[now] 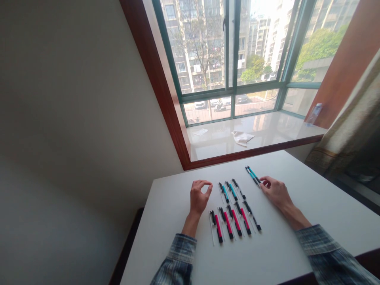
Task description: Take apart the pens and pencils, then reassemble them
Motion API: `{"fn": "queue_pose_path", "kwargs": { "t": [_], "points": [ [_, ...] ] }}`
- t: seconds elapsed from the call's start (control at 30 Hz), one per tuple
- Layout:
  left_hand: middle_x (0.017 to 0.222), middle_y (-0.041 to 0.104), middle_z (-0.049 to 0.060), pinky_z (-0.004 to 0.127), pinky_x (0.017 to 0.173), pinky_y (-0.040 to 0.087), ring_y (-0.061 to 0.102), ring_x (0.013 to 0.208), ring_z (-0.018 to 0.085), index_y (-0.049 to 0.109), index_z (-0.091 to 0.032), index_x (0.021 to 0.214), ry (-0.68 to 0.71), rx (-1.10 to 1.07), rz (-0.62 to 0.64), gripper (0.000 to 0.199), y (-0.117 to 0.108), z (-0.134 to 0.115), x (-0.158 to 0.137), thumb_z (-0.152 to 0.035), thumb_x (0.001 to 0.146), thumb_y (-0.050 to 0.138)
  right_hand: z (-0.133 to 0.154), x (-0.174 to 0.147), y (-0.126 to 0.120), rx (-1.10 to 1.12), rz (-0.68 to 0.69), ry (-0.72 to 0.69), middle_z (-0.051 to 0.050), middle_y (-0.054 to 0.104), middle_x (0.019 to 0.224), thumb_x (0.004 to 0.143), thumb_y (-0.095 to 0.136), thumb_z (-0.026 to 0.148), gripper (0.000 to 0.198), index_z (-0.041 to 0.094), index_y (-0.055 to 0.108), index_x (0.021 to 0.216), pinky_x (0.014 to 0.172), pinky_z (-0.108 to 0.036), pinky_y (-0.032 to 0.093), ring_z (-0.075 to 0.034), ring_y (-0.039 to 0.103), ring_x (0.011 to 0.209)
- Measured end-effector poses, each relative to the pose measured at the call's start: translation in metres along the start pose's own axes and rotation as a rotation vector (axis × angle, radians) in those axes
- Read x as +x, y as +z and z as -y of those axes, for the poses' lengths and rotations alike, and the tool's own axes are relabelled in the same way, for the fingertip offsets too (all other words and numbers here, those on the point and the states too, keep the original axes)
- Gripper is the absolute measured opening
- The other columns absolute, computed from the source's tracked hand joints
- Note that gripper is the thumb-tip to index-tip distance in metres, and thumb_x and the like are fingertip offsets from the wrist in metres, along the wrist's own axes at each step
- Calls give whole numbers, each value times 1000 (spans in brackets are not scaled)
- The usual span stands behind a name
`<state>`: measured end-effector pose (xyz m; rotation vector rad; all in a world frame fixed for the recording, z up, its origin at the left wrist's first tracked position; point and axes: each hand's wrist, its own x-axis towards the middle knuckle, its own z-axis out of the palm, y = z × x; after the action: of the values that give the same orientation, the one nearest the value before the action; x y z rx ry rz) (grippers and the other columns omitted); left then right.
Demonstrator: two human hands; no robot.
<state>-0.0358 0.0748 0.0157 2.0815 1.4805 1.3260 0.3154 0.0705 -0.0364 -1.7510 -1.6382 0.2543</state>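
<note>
My left hand [198, 198] is raised left of the pen parts, thumb and forefinger tips pressed together in a ring. Anything between those tips is too small to make out. At the right, my right hand [275, 192] has its curled fingers at the near end of a teal pen [254, 174], which lies beside another teal pen [251, 176]. Between my hands, teal barrels [226, 194] lie in a back row with black pen parts [234, 183] and thin white rods. Several pink barrels [228, 225] with black ends form the front row, black parts [213, 217] beside them.
The white table [166, 206] meets a wall on the left and a red-brown window frame [208, 161] at the back. On the sill are a white cloth [242, 137], a paper piece [201, 132] and a clear bottle [314, 114]. A curtain [344, 130] hangs right.
</note>
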Motion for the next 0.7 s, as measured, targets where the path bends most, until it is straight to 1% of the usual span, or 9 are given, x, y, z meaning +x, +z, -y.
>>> {"fn": "queue_pose_path", "kwargs": {
  "t": [0.27, 0.43, 0.5, 0.6, 0.63, 0.7],
  "points": [
    [94, 76, 3, 43, 91, 52, 64, 99, 25, 75, -25, 88, 16, 14, -16, 10, 0, -1, 1, -27, 92, 66, 1, -1, 0, 7, 1, 4, -2, 74, 75, 85, 59, 41, 26, 24, 73, 98, 66, -32, 49, -21, 69, 65],
    [94, 76, 3, 44, 92, 52, 64, 99, 25, 75, -25, 87, 10, 11, -20, 9, 0, -2, 1, -27, 91, 67, -4, 1, 0, 13, -66, 4, -3, 75, 81, 86, 58, 41, 29, 23, 73, 102, 70, -34, 51, -23, 69, 71],
    [94, 76, 3, 44, 92, 52, 64, 100, 25, 75, -26, 88, 5, 8, -18, 9, -1, -2, 1, -27, 92, 67, -2, 3, -3, 11, -104, -29, -4, 75, 84, 87, 57, 39, 29, 23, 73, 104, 73, -36, 52, -24, 68, 75],
    [94, 76, 4, 44, 91, 53, 64, 99, 26, 76, -25, 89, 0, 4, -12, 10, -1, -3, 0, -29, 92, 67, 11, 6, -8, 42, -136, -129, -6, 75, 91, 88, 57, 36, 32, 22, 71, 113, 80, -40, 53, -25, 67, 81],
    [94, 76, 4, 44, 91, 53, 65, 100, 25, 76, -25, 89, -1, 4, -10, 10, -1, -3, 0, -29, 92, 66, 17, 7, -8, 68, -127, -166, -6, 75, 94, 88, 58, 34, 33, 22, 69, 117, 82, -41, 53, -26, 66, 84],
    [94, 76, 4, 44, 91, 53, 65, 100, 25, 76, -25, 90, -3, 5, -7, 10, 0, -3, -1, -29, 92, 66, 33, 10, -7, 139, -65, -239, -6, 75, 102, 89, 59, 31, 36, 24, 66, 124, 83, -42, 55, -27, 66, 93]
  ]
}}
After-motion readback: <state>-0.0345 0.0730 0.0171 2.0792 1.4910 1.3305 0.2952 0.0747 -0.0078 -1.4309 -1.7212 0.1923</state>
